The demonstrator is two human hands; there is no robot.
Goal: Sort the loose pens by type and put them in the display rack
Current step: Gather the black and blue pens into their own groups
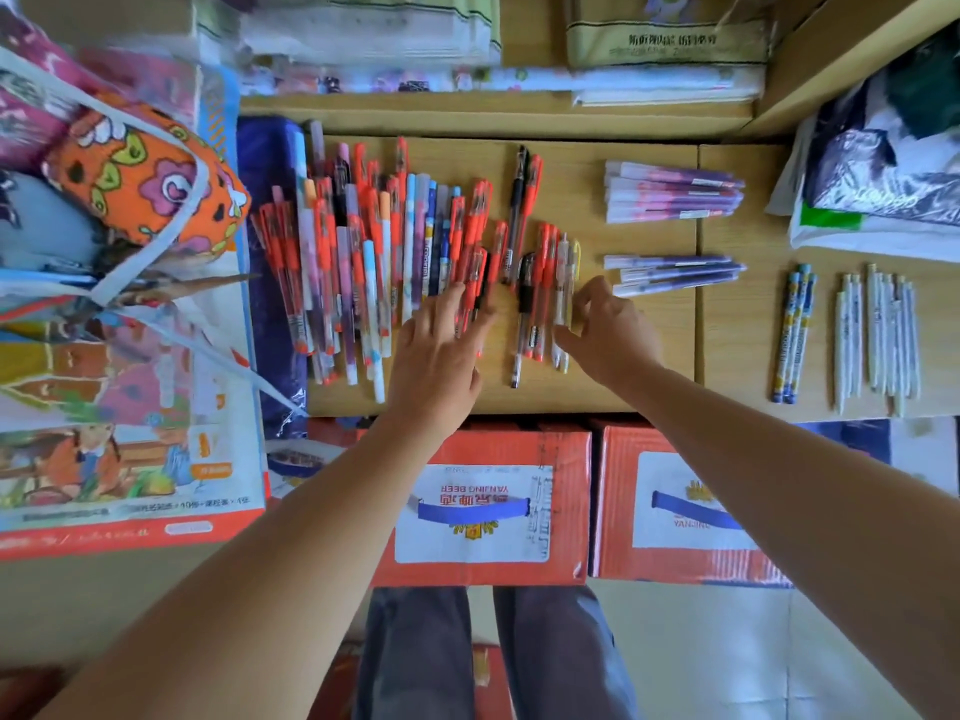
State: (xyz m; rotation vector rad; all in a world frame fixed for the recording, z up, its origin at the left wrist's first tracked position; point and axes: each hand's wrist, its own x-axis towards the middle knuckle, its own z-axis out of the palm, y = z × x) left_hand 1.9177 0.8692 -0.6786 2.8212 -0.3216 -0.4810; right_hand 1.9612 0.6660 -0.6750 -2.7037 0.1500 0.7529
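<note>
A big mixed pile of loose pens (363,252), mostly red with some pastel ones, covers the left of the wooden shelf (587,210). My left hand (441,340) lies flat with straight fingers on the red pens at the pile's right edge. My right hand (608,330) touches a small group of red, black and clear pens (545,298) from the right, fingers slightly bent. Sorted groups lie further right: two bunches of purple pens (675,192) (675,272), blue patterned pens (795,330) and white pens (878,335). No display rack is recognisable.
Colourful bags (140,184) and boxed sets (124,418) crowd the left. Plastic-wrapped goods (883,163) sit at the right, paper packs (665,44) on the shelf behind. Two red beer cartons (488,506) stand on the floor below the shelf edge, by my legs.
</note>
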